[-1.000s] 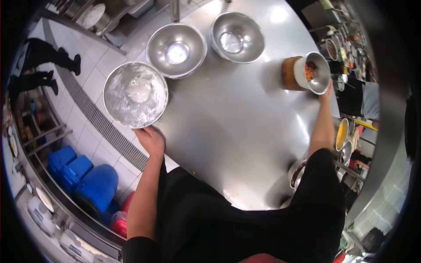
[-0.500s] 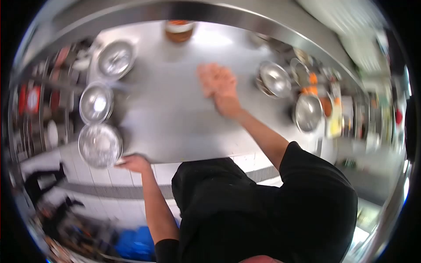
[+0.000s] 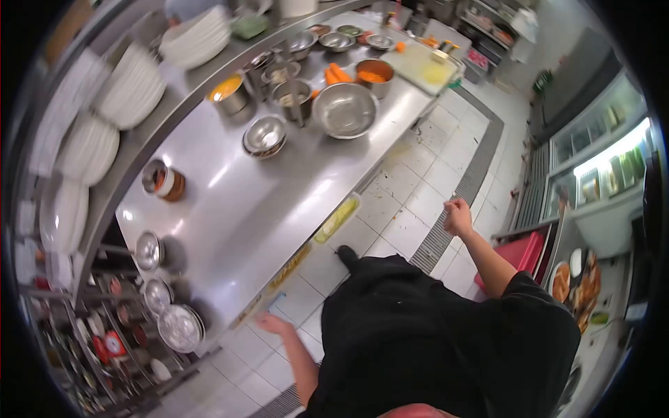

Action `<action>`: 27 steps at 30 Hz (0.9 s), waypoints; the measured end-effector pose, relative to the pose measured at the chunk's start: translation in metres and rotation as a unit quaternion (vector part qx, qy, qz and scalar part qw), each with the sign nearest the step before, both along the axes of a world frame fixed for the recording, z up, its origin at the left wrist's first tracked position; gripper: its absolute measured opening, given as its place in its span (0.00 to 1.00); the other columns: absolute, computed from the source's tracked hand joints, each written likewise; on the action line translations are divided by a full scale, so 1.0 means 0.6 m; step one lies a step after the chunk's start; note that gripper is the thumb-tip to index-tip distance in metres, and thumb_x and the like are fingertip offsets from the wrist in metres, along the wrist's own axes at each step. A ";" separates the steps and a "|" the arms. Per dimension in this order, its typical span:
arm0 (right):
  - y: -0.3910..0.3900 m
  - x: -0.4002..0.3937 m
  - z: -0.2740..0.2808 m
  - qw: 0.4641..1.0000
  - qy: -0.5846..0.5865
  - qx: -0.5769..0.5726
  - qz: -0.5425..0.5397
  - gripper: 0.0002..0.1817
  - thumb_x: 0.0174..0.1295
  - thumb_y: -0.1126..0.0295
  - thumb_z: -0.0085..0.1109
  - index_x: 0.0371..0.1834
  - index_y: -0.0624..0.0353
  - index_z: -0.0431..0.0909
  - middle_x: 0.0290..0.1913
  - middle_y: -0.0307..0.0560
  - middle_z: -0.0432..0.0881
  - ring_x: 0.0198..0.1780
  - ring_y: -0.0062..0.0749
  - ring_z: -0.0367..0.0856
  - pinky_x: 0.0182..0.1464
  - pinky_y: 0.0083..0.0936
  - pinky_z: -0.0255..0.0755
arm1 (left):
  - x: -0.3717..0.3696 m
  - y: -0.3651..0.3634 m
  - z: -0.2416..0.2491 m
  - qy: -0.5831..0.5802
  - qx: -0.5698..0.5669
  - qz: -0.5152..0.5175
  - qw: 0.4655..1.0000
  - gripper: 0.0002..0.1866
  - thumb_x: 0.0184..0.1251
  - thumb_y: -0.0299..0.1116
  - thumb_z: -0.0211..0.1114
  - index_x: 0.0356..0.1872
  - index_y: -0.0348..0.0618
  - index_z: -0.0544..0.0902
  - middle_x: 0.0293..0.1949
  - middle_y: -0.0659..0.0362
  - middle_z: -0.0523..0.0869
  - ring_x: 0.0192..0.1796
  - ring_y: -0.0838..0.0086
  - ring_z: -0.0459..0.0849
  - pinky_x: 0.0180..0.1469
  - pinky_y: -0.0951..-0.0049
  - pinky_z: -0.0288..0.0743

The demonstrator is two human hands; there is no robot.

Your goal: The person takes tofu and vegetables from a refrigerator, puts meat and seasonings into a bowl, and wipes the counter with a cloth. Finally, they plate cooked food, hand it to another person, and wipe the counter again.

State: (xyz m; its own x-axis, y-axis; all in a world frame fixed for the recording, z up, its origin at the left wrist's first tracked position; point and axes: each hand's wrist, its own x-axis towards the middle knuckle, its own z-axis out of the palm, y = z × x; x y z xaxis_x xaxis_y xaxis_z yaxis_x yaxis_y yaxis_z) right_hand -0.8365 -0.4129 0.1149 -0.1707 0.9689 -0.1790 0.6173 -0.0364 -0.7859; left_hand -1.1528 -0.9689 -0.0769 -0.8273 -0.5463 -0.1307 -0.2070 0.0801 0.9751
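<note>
Both of our hands are empty here, and both hang off the steel counter [image 3: 230,209] rather than over it; our left hand [image 3: 270,323] is spread open just below the counter's near edge, fingers loose, gripping nothing; our right hand [image 3: 457,207] is curled into a loose fist out over the tiled floor [image 3: 411,188], well apart from the counter, and we see nothing in it; the nearest thing to the left hand is the floured bowl [image 3: 180,327], which sits at the counter's left end, close to the near edge; from the left hand it lies to the left, near but not touching; the right hand is much farther from it, with our black-clad body between; the bowl is round, so it shows no long axis; two smaller steel bowls [image 3: 157,295] stand beside it along the same end; an orange-labelled jar [image 3: 164,180] stands farther along the counter; a large empty bowl [image 3: 344,109] sits toward the far end among sauce pots.
</note>
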 end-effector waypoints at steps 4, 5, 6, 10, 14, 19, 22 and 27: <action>-0.085 -0.039 0.010 0.908 0.314 -0.247 0.126 0.13 0.69 0.74 0.45 0.54 0.62 0.73 0.41 0.52 0.83 0.33 0.35 0.85 0.29 0.32 0.82 | 0.120 0.260 0.175 -0.144 0.215 -0.431 0.864 0.29 0.67 0.32 0.63 0.70 0.40 0.72 0.46 0.56 0.85 0.44 0.73 0.82 0.46 0.73 0.77; -0.122 -0.063 0.067 0.903 0.280 -0.265 0.188 0.18 0.70 0.74 0.46 0.62 0.60 0.71 0.48 0.49 0.83 0.44 0.36 0.86 0.40 0.33 0.84 | 0.138 0.324 0.239 -0.192 0.270 -0.450 0.829 0.28 0.70 0.38 0.61 0.70 0.42 0.72 0.51 0.55 0.84 0.48 0.69 0.83 0.48 0.70 0.78; -0.148 -0.081 0.120 0.865 0.285 -0.324 0.255 0.22 0.72 0.69 0.50 0.69 0.57 0.69 0.53 0.47 0.81 0.54 0.36 0.83 0.47 0.33 0.84 | 0.152 0.375 0.285 -0.238 0.321 -0.466 0.790 0.28 0.74 0.44 0.59 0.70 0.44 0.71 0.56 0.53 0.84 0.52 0.64 0.85 0.51 0.68 0.79; -0.116 -0.043 0.171 0.818 0.142 -0.226 0.510 0.28 0.75 0.56 0.53 0.75 0.54 0.64 0.62 0.52 0.78 0.65 0.38 0.76 0.60 0.40 0.77 | 0.175 0.491 0.334 -0.260 0.479 -0.524 0.654 0.29 0.75 0.48 0.57 0.70 0.43 0.70 0.58 0.52 0.82 0.55 0.60 0.84 0.49 0.65 0.81; 0.035 0.123 0.065 0.865 -0.166 -0.079 0.467 0.27 0.71 0.53 0.58 0.69 0.53 0.72 0.62 0.57 0.79 0.63 0.49 0.79 0.63 0.39 0.73 | 0.154 0.555 0.254 -0.258 0.399 -0.519 0.711 0.24 0.76 0.43 0.57 0.65 0.41 0.72 0.50 0.51 0.85 0.47 0.61 0.86 0.42 0.64 0.83; 0.203 0.305 -0.008 0.861 -0.277 -0.110 0.412 0.28 0.66 0.57 0.64 0.69 0.50 0.73 0.65 0.58 0.77 0.63 0.49 0.79 0.62 0.38 0.75 | 0.234 0.687 0.268 -0.270 0.245 -0.464 0.807 0.11 0.76 0.36 0.55 0.46 0.41 0.80 0.29 0.58 0.83 0.23 0.70 0.80 0.22 0.72 0.74; 0.256 0.278 -0.017 0.900 -0.060 -0.196 0.385 0.33 0.66 0.60 0.65 0.74 0.49 0.67 0.72 0.58 0.70 0.65 0.45 0.77 0.62 0.38 0.75 | 0.288 0.832 0.270 -0.198 0.044 -0.737 0.645 0.19 0.74 0.50 0.58 0.29 0.47 0.78 0.21 0.65 0.76 0.18 0.80 0.69 0.19 0.75 0.63; 0.276 0.065 0.027 0.836 0.426 -0.238 0.252 0.32 0.74 0.55 0.52 0.76 0.60 0.61 0.69 0.50 0.70 0.61 0.35 0.78 0.53 0.23 0.77 | 0.399 1.032 0.406 0.044 -0.011 -0.861 0.507 0.48 0.73 0.58 0.59 0.80 0.37 0.48 0.79 0.41 0.50 0.82 0.54 0.47 0.78 0.57 0.50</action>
State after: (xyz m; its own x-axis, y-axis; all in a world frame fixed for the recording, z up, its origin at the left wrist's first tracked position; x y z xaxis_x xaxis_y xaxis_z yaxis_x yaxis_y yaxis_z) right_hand -0.7977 -0.2475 0.1310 -0.7974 0.5894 -0.1292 -0.1281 -0.3746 -0.9183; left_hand -0.9133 -0.3499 0.1664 -0.0825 0.9947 -0.0619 0.2331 0.0796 0.9692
